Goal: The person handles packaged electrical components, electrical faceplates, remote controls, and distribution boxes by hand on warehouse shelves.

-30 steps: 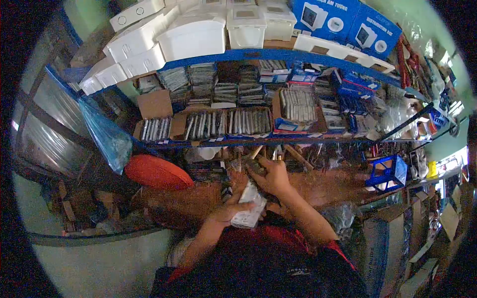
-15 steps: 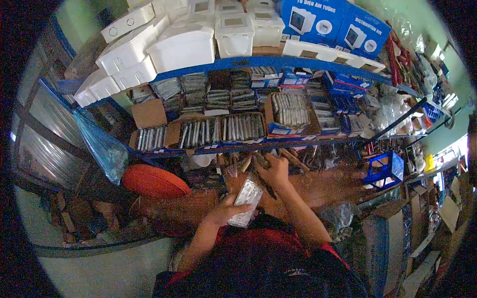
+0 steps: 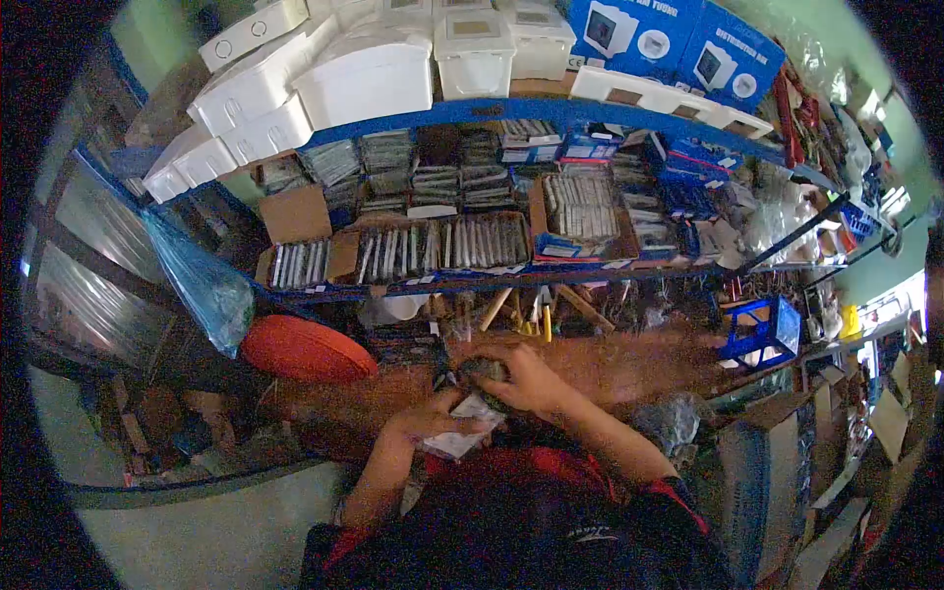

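Low in front of my body, my left hand (image 3: 418, 418) is closed on a white rectangular pack (image 3: 457, 440) with a shiny surface, thumb across its top. My right hand (image 3: 531, 382) is right beside it, fingers curled round a dark rounded thing (image 3: 484, 379) at the far end of the pack; I cannot tell its kind. Both hands are close together over the reddish-brown surface below the shelf. My right fingers hide part of the dark thing, and my left hand covers part of the pack.
Ahead, a blue shelf (image 3: 472, 282) carries cardboard boxes (image 3: 482, 246) of thin, upright packs. White plastic enclosures (image 3: 364, 84) stand above. Tool handles (image 3: 544, 315) stick up beneath the shelf. An orange-red round thing (image 3: 307, 349) is at left, a blue stool (image 3: 762, 332) at right.
My right hand has come back from under the shelf to the pack, with the dark thing in it. My left hand has drawn the pack slightly left, and it now lies flatter.
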Motion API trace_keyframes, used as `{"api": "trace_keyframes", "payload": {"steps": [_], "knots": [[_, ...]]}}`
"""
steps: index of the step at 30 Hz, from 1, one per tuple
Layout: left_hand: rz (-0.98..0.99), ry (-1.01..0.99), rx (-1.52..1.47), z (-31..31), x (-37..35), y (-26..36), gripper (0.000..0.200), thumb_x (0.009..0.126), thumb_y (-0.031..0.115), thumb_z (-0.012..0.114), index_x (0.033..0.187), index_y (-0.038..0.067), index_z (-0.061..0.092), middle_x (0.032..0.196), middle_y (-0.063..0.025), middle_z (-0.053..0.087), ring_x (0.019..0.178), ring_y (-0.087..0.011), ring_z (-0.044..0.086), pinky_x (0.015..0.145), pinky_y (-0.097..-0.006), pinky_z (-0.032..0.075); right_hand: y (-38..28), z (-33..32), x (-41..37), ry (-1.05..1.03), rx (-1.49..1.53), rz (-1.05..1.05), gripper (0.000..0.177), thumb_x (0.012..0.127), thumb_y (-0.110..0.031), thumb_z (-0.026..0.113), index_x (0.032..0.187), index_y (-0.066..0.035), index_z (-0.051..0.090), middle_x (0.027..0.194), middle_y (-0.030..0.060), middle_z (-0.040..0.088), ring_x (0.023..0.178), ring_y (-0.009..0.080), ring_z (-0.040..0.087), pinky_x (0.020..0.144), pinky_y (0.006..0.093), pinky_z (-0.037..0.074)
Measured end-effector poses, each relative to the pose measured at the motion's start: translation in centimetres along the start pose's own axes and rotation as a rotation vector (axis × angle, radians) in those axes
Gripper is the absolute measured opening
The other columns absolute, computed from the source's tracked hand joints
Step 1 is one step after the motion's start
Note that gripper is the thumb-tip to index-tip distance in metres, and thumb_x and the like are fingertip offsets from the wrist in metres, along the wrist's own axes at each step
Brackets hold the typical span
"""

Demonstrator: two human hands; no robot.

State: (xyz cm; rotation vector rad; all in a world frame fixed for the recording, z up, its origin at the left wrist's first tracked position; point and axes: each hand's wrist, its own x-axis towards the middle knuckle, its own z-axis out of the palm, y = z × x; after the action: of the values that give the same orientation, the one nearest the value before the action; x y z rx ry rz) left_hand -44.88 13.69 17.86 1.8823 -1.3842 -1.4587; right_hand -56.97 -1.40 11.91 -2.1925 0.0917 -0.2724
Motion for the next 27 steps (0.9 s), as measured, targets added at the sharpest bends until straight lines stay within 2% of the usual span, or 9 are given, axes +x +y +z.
{"api": "trace_keyframes", "payload": {"steps": [3,5,9,16,19,22,23,24,27], "knots": [[0.055,-0.019,-0.325,2.2,0.9,-2.8,0.055,0.076,0.021,0.073,0.12,0.003,0.045,0.101,-0.0076,0.061,0.084,-0.018,0.061,0.074,-0.0319,0.049,-0.3,-0.3,-0.1,0.178,-0.058,0.228,0.029,0.071,-0.018,0.066,0.095,-0.003,0.062,0.089,0.0178,0.064,0.084,0.034,0.062,0.076,0.0388,0.049],[0.163,-0.096,-0.871,3.9,1.9,-4.4,0.054,0.076,0.02,0.073,0.119,0.003,0.046,0.099,-0.0069,0.061,0.083,-0.0176,0.062,0.074,-0.0321,0.05,0.4,-0.2,0.0,0.213,-0.161,0.221,0.035,0.071,-0.027,0.067,0.099,-0.005,0.061,0.081,0.0193,0.063,0.074,0.0368,0.061,0.068,0.0433,0.05],[0.032,-0.018,-0.792,3.0,0.8,-0.9,0.051,0.076,0.019,0.072,0.118,0.003,0.046,0.097,-0.0066,0.061,0.081,-0.0176,0.062,0.072,-0.0321,0.05,2.9,0.6,-0.1,0.334,-0.207,0.184,0.038,0.071,-0.033,0.069,0.099,-0.008,0.062,0.071,0.0187,0.063,0.064,0.038,0.061,0.061,0.0446,0.051],[0.022,-0.015,-0.956,5.2,2.4,-5.2,0.052,0.076,0.018,0.072,0.118,0.003,0.046,0.097,-0.0078,0.061,0.081,-0.0191,0.063,0.071,-0.0317,0.051,3.7,0.7,-0.5,0.421,-0.297,0.134,0.031,0.065,-0.025,0.074,0.088,-0.007,0.063,0.072,0.014,0.063,0.064,0.033,0.062,0.06,0.0401,0.05],[-0.071,0.047,-0.848,5.0,0.2,-4.6,0.056,0.075,0.02,0.073,0.12,0.002,0.044,0.099,-0.0102,0.061,0.082,-0.0223,0.063,0.073,-0.0327,0.052,8.8,1.3,-1.9,0.456,-0.559,0.158,0.032,0.065,-0.028,0.073,0.087,-0.008,0.062,0.07,0.0145,0.062,0.063,0.0337,0.061,0.057,0.0413,0.049],[0.052,-0.038,-0.967,3.8,-3.1,-6.3,0.052,0.077,0.028,0.068,0.117,0.002,0.046,0.097,-0.0115,0.061,0.082,-0.0236,0.063,0.072,-0.0341,0.052,13.6,-6.5,-4.9,0.587,-0.615,0.59,0.033,0.07,-0.031,0.07,0.088,-0.005,0.062,0.071,0.0177,0.062,0.062,0.0338,0.061,0.055,0.0414,0.048],[0.118,-0.067,-1.063,3.3,-3.6,-7.1,0.051,0.078,0.031,0.066,0.116,0.002,0.047,0.096,-0.0119,0.061,0.081,-0.024,0.063,0.072,-0.0345,0.051,11.0,-9.1,-5.0,0.571,-0.615,0.656,0.034,0.073,-0.032,0.068,0.089,-0.004,0.062,0.071,0.0182,0.062,0.063,0.0334,0.061,0.055,0.0409,0.048],[0.159,-0.078,-1.156,3.1,-3.8,-7.9,0.051,0.079,0.034,0.064,0.115,0.002,0.048,0.096,-0.0123,0.062,0.081,-0.0244,0.063,0.072,-0.0349,0.051,10.1,-9.2,-5.0,0.617,-0.57,0.508,0.026,0.077,-0.026,0.063,0.092,-0.005,0.063,0.076,0.0142,0.065,0.067,0.0279,0.063,0.062,0.0375,0.05],[0.133,-0.081,-1.374,2.9,-2.1,-9.7,0.052,0.082,0.042,0.059,0.113,0.002,0.051,0.094,-0.0135,0.062,0.081,-0.0257,0.062,0.071,-0.0362,0.051,5.4,-5.0,-3.4,0.725,0.133,0.339,0.029,0.082,-0.022,0.058,0.102,-0.001,0.059,0.097,0.0175,0.062,0.084,0.0297,0.061,0.076,0.0353,0.048]]}}
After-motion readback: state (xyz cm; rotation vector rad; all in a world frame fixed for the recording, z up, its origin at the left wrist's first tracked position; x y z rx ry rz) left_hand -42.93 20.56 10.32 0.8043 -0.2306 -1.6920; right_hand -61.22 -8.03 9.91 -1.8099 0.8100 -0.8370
